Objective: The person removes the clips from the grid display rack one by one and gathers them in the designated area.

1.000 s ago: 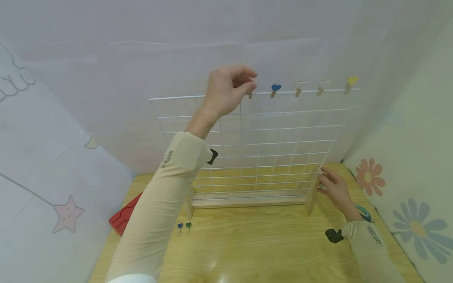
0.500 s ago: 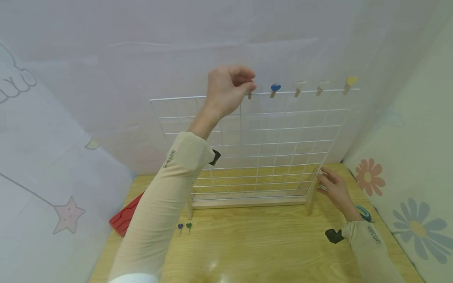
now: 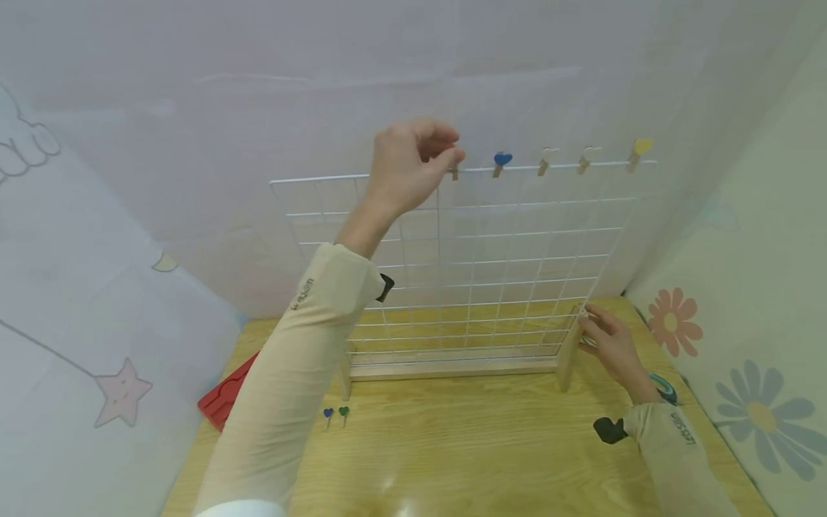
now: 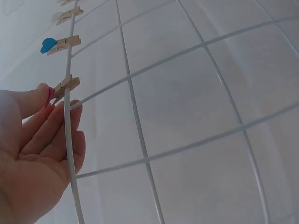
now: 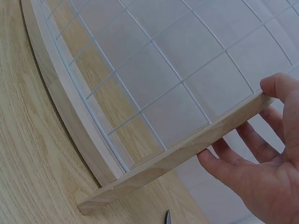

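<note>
My left hand (image 3: 407, 169) is at the top bar of a white wire grid (image 3: 323, 179). Its thumb and fingers pinch the pink end of a small wooden clothespin (image 4: 67, 86), whose jaws sit across the bar. Further right on that bar are a blue-heart clothespin (image 3: 502, 161), two with pale hearts (image 3: 545, 162) and a yellow-topped one (image 3: 639, 149). Low on the right, my right hand (image 3: 614, 346) grips the wooden end post (image 5: 173, 156) of the grid's stand, thumb on one side and fingers on the other.
On the wooden table (image 3: 452, 445) lie a blue-heart clothespin (image 3: 328, 413) and a green-heart one (image 3: 344, 412). A red tray (image 3: 222, 398) sits at the left, partly behind the left sleeve. Beside the right wrist is a teal looped object (image 3: 665, 390). Printed cloth walls surround the table.
The left hand has shifted very slightly left, its fingertips still at the clothespin on the bar. The right hand stays on the post.
</note>
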Tool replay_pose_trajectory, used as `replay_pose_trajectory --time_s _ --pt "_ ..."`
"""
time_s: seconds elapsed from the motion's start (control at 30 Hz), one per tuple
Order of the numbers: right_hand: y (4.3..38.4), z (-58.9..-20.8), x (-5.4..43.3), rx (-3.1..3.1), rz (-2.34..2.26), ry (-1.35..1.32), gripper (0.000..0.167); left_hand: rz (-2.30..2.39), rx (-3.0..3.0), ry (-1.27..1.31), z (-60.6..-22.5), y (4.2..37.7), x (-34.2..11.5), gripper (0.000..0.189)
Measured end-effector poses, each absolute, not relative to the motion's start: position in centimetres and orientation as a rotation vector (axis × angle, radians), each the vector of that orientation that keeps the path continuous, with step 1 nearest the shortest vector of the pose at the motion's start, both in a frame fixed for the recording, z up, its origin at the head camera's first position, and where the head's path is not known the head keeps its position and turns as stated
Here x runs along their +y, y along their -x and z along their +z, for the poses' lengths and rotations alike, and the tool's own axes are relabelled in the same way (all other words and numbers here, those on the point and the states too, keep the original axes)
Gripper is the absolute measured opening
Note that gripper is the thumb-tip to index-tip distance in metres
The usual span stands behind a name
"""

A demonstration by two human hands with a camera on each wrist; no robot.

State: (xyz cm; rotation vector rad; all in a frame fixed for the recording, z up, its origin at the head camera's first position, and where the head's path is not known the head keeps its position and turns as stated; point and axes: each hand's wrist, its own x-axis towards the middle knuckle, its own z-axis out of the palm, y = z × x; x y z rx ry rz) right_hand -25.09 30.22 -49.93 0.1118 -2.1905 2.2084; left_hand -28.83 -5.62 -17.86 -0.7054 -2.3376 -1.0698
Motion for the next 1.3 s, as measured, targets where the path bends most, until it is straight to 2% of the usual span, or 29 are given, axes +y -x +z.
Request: replay_pose_trajectory --time_s 0.23,0.7,0.93,1.3 --pt "25.1 -49.7 30.3 -2.181 2.224 -0.108 0.063 -0.916 -2.427 0.749 -17.5 28.7 -6.2 0.017" --pt "25.1 -49.8 30.1 -2.228 2.175 -0.083 0.063 -0.99 -2.408 0.766 -17.5 28.8 -5.8 0.017" --pt "25.1 -49.9 30.2 -2.209 2.195 -0.097 0.064 -1.106 -2.297 0.711 -16.9 28.6 -5.8 0.014" --pt "25.3 -50.2 30.3 -2.185 2.226 -0.114 0.064 -1.4 -2.15 0.818 -16.8 26.8 -8.4 0.01"
